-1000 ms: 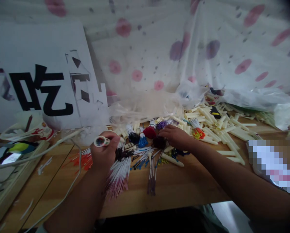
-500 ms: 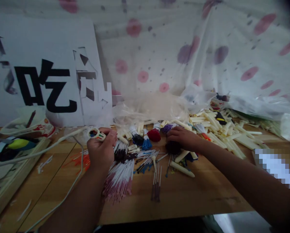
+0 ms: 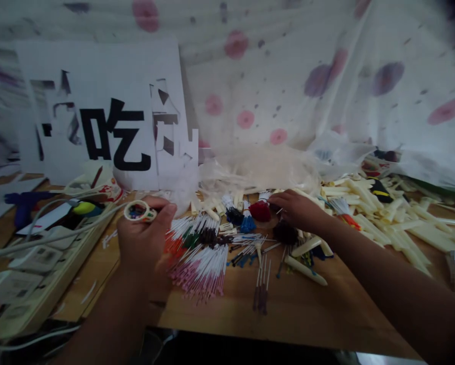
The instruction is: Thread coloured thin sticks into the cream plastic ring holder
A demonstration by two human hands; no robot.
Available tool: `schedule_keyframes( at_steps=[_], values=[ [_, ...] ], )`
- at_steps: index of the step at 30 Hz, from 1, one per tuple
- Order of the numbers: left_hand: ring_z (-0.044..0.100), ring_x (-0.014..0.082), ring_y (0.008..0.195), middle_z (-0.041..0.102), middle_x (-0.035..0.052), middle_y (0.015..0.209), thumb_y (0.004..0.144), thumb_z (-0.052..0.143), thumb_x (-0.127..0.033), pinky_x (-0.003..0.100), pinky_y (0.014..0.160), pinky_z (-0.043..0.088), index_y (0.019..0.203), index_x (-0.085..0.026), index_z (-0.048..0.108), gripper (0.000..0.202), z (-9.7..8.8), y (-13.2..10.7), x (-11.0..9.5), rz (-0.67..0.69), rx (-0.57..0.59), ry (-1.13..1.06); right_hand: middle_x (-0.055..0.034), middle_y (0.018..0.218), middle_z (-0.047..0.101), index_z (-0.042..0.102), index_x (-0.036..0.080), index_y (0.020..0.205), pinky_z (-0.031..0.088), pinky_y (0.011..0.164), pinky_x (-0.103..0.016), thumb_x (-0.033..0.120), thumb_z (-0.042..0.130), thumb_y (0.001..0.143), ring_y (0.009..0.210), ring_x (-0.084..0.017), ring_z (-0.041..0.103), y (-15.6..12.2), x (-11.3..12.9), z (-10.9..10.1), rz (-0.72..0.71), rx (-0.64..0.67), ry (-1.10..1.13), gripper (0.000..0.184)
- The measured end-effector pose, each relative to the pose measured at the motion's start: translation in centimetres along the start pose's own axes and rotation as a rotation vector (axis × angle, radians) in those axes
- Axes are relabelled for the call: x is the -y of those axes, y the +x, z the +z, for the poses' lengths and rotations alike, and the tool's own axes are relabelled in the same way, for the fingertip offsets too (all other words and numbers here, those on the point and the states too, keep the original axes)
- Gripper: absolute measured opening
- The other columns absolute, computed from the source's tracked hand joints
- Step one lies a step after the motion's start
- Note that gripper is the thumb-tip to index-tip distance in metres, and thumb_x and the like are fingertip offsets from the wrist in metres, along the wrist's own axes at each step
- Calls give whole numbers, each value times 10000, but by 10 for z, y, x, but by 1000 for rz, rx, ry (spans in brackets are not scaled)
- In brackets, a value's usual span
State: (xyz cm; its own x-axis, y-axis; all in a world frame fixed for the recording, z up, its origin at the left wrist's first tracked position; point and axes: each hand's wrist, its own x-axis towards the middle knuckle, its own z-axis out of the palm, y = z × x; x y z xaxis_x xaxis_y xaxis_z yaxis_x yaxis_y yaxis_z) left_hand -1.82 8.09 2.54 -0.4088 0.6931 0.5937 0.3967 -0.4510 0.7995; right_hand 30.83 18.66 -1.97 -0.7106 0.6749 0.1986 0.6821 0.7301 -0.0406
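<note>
My left hand point(image 3: 145, 230) is closed round a short cream tube point(image 3: 136, 212); its round open end, turned toward me, shows small coloured tips packed inside. My right hand point(image 3: 298, 209) reaches over the pile with fingers bent together; what they pinch, if anything, is too small to make out. Just left of its fingertips lies a red-tipped bundle of sticks point(image 3: 260, 212), and a dark maroon bundle point(image 3: 285, 232) sits below. Blue-tipped sticks point(image 3: 247, 221), pink-tipped sticks point(image 3: 204, 271) and a few purple-tipped sticks point(image 3: 263, 291) are spread between the hands.
Many cream tubes point(image 3: 364, 203) are heaped at the right. A power strip point(image 3: 56, 274) with cables and a blue glue gun point(image 3: 24, 205) lie at the left. Behind stand a white board point(image 3: 98, 71) with a black character and clear plastic bags point(image 3: 265, 165).
The view has swung left, bringing more of the power strip and the glue gun in. My left hand still holds the tube, its end turned more toward me. My right hand has shifted off the maroon bundle.
</note>
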Motion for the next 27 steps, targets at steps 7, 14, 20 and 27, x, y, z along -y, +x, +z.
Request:
schedule_keyframes(
  at_steps=[7,14,20,27],
  values=[
    [494,76,526,607,-41,629,746,666,-211,201,487,386,856,-171,678,118,-68,22,33,-125,-169,51,-77,1100,626,574,209,1133,403,850,-355,95,536,709,974,-238,505,26,5,13,-57,65,-74,440],
    [581,80,684,657,-38,961,807,617,-277,213,652,482,1009,-219,654,213,-52,10,27,-192,-93,64,-63,972,643,630,191,889,424,801,-306,103,507,726,907,-196,556,39,-6,-1,-34,53,14,222],
    [614,151,696,672,25,802,784,614,-377,242,617,476,866,-177,667,222,-1,-7,8,-249,165,108,-47,960,669,611,179,1036,478,758,-275,125,469,771,803,-136,609,21,-33,-37,188,-133,229,305],
    [647,202,688,707,42,781,715,628,-489,262,591,498,835,-203,684,315,45,-25,-9,-220,512,119,-96,978,679,642,159,1027,501,789,-358,284,465,836,859,-189,630,-80,-69,-56,619,-401,231,288]
  ],
)
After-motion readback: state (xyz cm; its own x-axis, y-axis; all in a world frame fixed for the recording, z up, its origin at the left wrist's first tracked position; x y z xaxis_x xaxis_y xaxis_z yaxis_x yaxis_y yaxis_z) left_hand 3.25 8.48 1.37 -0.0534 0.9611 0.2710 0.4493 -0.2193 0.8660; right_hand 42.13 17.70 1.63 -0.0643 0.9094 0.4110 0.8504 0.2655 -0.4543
